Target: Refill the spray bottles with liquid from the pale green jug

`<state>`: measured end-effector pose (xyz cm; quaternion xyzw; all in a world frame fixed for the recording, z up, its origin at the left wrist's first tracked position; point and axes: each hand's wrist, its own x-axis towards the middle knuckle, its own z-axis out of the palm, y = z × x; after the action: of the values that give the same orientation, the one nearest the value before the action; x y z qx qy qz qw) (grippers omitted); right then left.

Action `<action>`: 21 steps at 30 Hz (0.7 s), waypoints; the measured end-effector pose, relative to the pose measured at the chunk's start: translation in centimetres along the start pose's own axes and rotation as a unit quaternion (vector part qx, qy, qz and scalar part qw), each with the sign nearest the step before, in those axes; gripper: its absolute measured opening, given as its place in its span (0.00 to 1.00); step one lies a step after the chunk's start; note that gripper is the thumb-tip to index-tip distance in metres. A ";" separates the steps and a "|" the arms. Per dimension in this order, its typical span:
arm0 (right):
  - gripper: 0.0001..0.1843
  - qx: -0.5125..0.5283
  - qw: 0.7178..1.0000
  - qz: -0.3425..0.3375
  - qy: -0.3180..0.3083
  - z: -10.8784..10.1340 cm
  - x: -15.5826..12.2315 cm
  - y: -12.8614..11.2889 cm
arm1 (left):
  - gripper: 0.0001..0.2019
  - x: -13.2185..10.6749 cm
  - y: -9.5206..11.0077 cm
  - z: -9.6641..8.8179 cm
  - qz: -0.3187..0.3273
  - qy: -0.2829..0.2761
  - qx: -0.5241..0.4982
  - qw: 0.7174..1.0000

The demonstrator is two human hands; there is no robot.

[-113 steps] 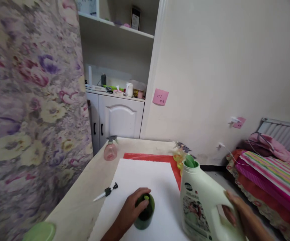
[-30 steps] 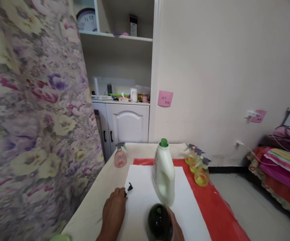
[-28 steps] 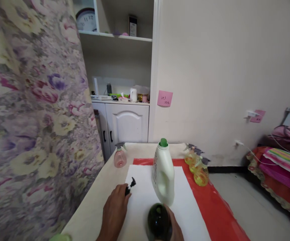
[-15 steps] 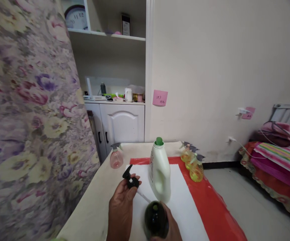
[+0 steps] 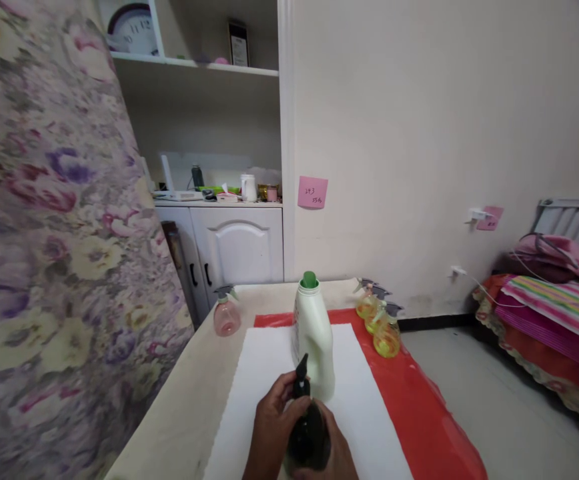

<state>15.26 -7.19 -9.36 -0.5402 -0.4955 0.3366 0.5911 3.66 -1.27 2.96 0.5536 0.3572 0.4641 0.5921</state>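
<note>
My left hand (image 5: pixel 277 417) is closed, its thumb and fingers around the black pump head (image 5: pixel 301 385). The pump head sits at the mouth of a dark bottle (image 5: pixel 308 440), its nozzle pointing away from me; whether it is threaded on I cannot tell. Wrapped around the bottle's right side is my right hand (image 5: pixel 337 447), holding it upright. Just beyond both hands stands a large pale green jug (image 5: pixel 314 333) with a handle and a green spout piece in its neck. White paper (image 5: pixel 247 380) lies under them.
A pink spray bottle (image 5: pixel 226 317) stands at the table's far left. Several yellow spray bottles (image 5: pixel 386 337) line the right side on a red sheet (image 5: pixel 419 413). Behind are a white cabinet (image 5: pixel 244 247) and a wall; a floral curtain (image 5: pixel 59 267) hangs at left.
My left hand has moved right and brought the pump head onto the bottle's mouth. The pump's tube, visible before, no longer shows. The whole view has shifted slightly.
</note>
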 end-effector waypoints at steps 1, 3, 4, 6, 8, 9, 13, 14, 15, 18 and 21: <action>0.52 0.003 1.000 0.001 -0.001 0.0 0.0 -0.2 | 0.18 -0.1 -0.3 0.0 0.002 0.001 0.011 1.000; 0.51 0.008 1.000 0.004 0.001 0.0 0.0 -0.5 | 0.18 -0.3 -0.9 -0.1 0.001 0.004 0.019 1.000; 0.51 0.014 1.000 0.004 -0.004 -0.1 0.0 -0.7 | 0.18 -0.4 -1.0 -0.2 -0.003 0.005 0.016 1.000; 0.51 0.027 0.999 -0.003 -0.019 -0.3 0.0 -1.1 | 0.19 -0.8 -1.2 -0.3 -0.013 0.011 0.005 1.000; 0.52 0.037 0.999 -0.012 -0.033 -0.6 -0.2 -1.7 | 0.20 -1.3 -1.2 -0.2 -0.018 0.030 0.005 0.999; 0.52 0.041 0.998 -0.017 -0.036 -0.8 -0.3 -2.0 | 0.20 -1.6 -1.1 -0.1 -0.018 0.042 0.009 0.999; 0.52 0.064 0.996 -0.034 -0.043 -2.2 -1.2 -3.3 | 0.22 -2.9 -0.4 0.9 -0.016 0.048 0.018 0.999; 0.52 0.073 0.995 -0.038 -0.049 -2.7 -1.5 -3.5 | 0.22 -3.4 -0.2 1.2 -0.018 0.037 0.015 0.999; 0.52 0.082 0.994 -0.041 -0.059 -3.1 -1.8 -3.6 | 0.23 -3.8 0.1 1.5 -0.021 0.026 0.011 0.999; 0.56 0.098 0.991 -0.052 -0.075 -4.5 -2.6 -3.6 | 0.24 -5.2 0.5 2.5 -0.025 0.003 -0.002 1.000; 0.58 0.066 0.997 -0.023 -0.037 -5.8 -3.2 -3.1 | 0.25 -6.3 0.2 3.3 -0.027 0.005 -0.022 0.999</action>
<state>19.46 -12.53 -6.63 -0.4756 -0.5057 0.3750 0.6144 4.73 -8.29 3.04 0.5282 0.3648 0.4588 0.6143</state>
